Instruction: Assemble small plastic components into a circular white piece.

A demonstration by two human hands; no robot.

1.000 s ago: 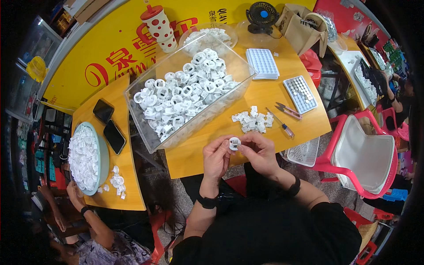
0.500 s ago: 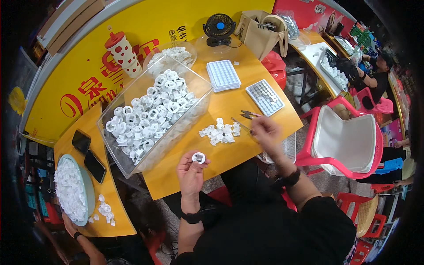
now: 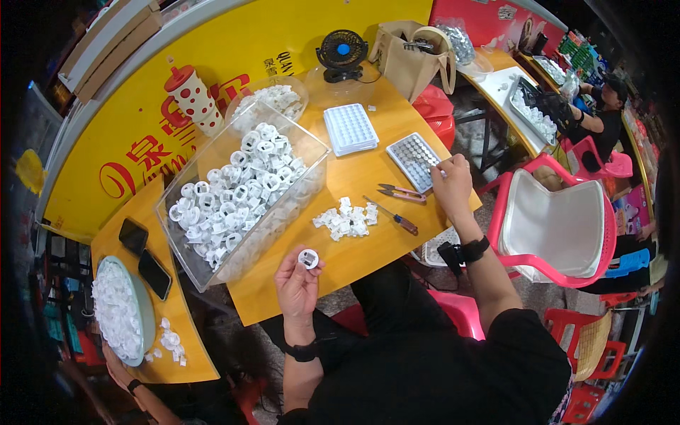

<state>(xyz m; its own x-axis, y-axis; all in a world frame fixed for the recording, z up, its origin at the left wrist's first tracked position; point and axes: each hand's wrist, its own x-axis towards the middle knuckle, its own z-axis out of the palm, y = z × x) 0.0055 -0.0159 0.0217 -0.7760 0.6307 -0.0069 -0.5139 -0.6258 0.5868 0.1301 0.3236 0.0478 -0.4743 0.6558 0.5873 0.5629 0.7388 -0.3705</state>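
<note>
We held a white disc in the grip of our left hand; our right hand was beside the tray, its grip unclear.

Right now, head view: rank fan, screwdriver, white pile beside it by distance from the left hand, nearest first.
From the left hand:
1. White pile: ahead, to the right.
2. Screwdriver: farther right, past the pile.
3. Fan: far end of the table.

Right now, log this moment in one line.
left hand: holds round white part | right hand: at right edge of disc tray, grip contents unclear | table: white pieces, screwdriver, snips
</note>
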